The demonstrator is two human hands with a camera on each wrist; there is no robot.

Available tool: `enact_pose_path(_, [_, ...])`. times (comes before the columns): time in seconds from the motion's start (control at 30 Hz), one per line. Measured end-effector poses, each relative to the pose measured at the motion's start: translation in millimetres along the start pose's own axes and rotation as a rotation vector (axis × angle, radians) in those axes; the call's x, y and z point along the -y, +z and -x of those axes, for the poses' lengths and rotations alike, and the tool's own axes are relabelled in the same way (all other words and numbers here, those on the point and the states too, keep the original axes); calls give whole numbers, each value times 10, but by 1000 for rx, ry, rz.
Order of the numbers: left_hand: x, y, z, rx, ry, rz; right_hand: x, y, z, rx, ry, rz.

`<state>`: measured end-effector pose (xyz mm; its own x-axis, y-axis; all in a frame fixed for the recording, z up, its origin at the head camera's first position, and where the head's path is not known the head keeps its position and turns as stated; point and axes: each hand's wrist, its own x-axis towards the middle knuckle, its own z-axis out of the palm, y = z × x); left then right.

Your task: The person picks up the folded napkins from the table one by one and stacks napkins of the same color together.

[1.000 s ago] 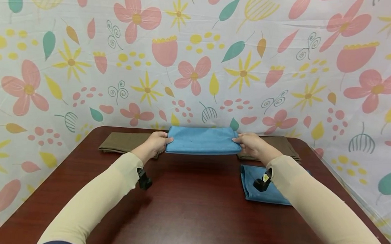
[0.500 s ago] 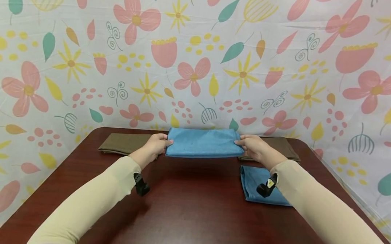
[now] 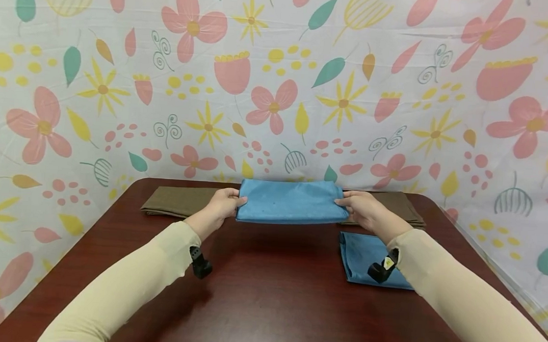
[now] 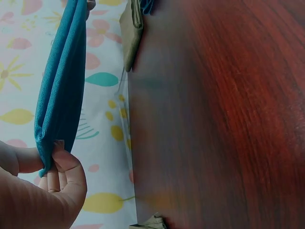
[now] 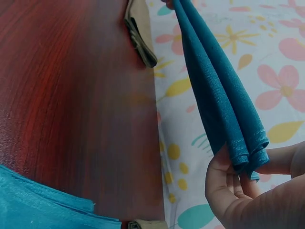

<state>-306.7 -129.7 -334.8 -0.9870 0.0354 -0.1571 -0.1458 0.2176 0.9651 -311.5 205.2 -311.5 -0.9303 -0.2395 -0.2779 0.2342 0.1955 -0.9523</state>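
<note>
A folded blue cloth (image 3: 291, 202) is held up above the far part of the table, stretched between both hands. My left hand (image 3: 222, 207) pinches its left end, thumb on the near face. The right hand (image 3: 364, 208) pinches the opposite end in the same way. In the left wrist view the cloth (image 4: 62, 81) shows its folded layers, with the fingers (image 4: 69, 174) gripping its lower corner. From the right wrist, two thick folds of the cloth (image 5: 219, 90) run down to the pinching hand (image 5: 248, 195).
Another folded blue cloth (image 3: 362, 259) lies on the dark wooden table (image 3: 268, 303) below the right wrist. Folded brown cloths rest at the back left (image 3: 176, 200) and back right (image 3: 398, 207), partly behind the hands. A flower-patterned curtain (image 3: 277, 89) hangs directly behind the table.
Both hands have lowered the blue cloth slightly, and its broad face has tipped more into view. The grip at both ends stays the same.
</note>
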Motion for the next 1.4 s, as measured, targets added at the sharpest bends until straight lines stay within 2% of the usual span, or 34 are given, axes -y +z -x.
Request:
enact_pose_path(0.27, [23, 33, 16, 4, 3, 9, -50, -38, 21, 18, 33, -10])
enact_pose_path(0.6, [32, 69, 55, 6, 8, 67, -29, -107, 138, 13, -23, 82])
enact_pose_path(0.73, [29, 117, 73, -3, 6, 88, -36, -149, 187, 16, -37, 83])
enact_pose_path(1.2, [-33, 224, 191, 69, 29, 69, -61, -301, 293, 18, -61, 91])
enact_pose_path(1.4, [1, 273, 216, 62, 47, 80, -109, -334, 328, 21, -73, 81])
